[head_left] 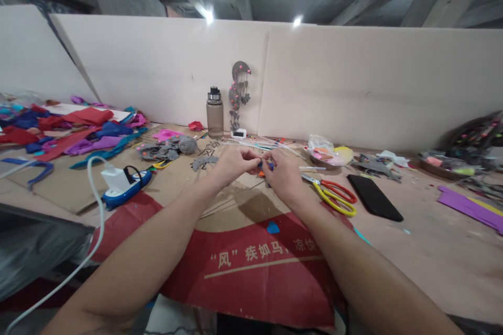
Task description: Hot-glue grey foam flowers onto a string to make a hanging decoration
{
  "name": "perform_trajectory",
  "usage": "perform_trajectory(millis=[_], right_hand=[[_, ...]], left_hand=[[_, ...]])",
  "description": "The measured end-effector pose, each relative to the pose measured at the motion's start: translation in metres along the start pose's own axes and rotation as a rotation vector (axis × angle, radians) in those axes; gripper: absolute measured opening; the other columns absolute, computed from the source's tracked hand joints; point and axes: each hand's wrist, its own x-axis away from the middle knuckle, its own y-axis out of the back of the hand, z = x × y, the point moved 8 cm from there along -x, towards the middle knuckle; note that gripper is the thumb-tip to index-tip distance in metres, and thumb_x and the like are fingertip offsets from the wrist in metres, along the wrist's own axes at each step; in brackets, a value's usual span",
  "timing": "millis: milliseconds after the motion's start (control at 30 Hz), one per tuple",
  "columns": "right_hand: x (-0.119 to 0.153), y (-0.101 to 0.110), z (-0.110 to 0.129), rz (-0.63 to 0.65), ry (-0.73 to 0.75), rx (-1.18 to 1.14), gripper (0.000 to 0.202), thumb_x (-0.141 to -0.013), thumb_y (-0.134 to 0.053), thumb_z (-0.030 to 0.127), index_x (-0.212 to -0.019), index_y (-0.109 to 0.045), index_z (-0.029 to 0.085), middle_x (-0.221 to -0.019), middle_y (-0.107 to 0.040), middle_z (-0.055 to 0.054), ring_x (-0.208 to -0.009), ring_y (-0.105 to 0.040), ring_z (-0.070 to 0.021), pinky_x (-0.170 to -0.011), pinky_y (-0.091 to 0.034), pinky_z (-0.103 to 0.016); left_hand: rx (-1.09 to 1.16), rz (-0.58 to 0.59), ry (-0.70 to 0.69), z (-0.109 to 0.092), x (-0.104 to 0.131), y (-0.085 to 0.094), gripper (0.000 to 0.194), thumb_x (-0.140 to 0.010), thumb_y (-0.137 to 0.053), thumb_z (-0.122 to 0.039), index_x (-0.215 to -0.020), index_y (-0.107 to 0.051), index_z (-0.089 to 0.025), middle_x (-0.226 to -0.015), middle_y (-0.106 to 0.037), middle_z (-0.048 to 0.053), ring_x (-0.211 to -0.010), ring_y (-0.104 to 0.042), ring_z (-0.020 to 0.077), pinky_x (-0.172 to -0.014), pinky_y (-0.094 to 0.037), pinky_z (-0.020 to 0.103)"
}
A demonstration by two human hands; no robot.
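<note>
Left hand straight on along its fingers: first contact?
Probably the small blue piece at the fingertips, then the bare right hand, as the left hand points rightward at both. Depth between them is unclear.

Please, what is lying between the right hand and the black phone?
Scissors with red and yellow handles lie between the right hand and the phone, in the head view.
</note>
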Motion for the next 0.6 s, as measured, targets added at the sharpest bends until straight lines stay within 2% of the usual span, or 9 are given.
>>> perform_trajectory(millis=[167, 333, 467, 600], right_hand=[[0.003, -0.007, 0.002, 0.04, 0.055, 0.008, 0.014, -0.089, -0.048, 0.022, -0.087, -0.061, 0.019, -0.09, -0.064, -0.008, -0.085, -0.057, -0.0211, -0.075, -0.04, -0.032], [0.004, -0.004, -0.001, -0.002, -0.067, -0.106, 0.017, -0.086, -0.051, 0.023, -0.101, -0.057, 0.017, -0.091, -0.063, -0.008, -0.077, -0.055, -0.0186, -0.072, -0.041, -0.031], [0.005, -0.005, -0.003, 0.005, -0.142, -0.212, 0.008, -0.085, -0.05, 0.024, -0.086, -0.056, 0.018, -0.078, -0.059, -0.003, -0.069, -0.051, -0.0155, -0.066, -0.038, -0.028], [0.005, -0.008, -0.01, 0.011, -0.271, -0.35, 0.011, -0.084, -0.052, 0.028, -0.08, -0.055, 0.019, -0.076, -0.059, -0.001, -0.067, -0.051, -0.0142, -0.065, -0.038, -0.027]], left_hand=[[0.003, -0.03, 0.015, 0.0, 0.001, 0.002, 0.01, -0.073, -0.065, -0.022, -0.073, -0.069, -0.013, -0.063, -0.07, 0.004, -0.056, -0.067, 0.0129, -0.056, -0.055, 0.021], [0.053, -0.104, 0.003, -0.005, 0.001, 0.007, 0.005, -0.071, -0.063, -0.015, -0.067, -0.064, -0.012, -0.058, -0.066, 0.002, -0.054, -0.065, 0.0119, -0.054, -0.055, 0.021], [0.119, -0.139, 0.018, -0.004, 0.001, 0.01, 0.004, -0.072, -0.062, -0.015, -0.07, -0.063, -0.012, -0.06, -0.065, 0.001, -0.056, -0.066, 0.0121, -0.054, -0.056, 0.022], [0.158, -0.138, 0.015, 0.0, 0.0, 0.009, 0.005, -0.072, -0.064, -0.017, -0.072, -0.062, -0.012, -0.06, -0.064, 0.0, -0.055, -0.065, 0.0115, -0.055, -0.056, 0.022]])
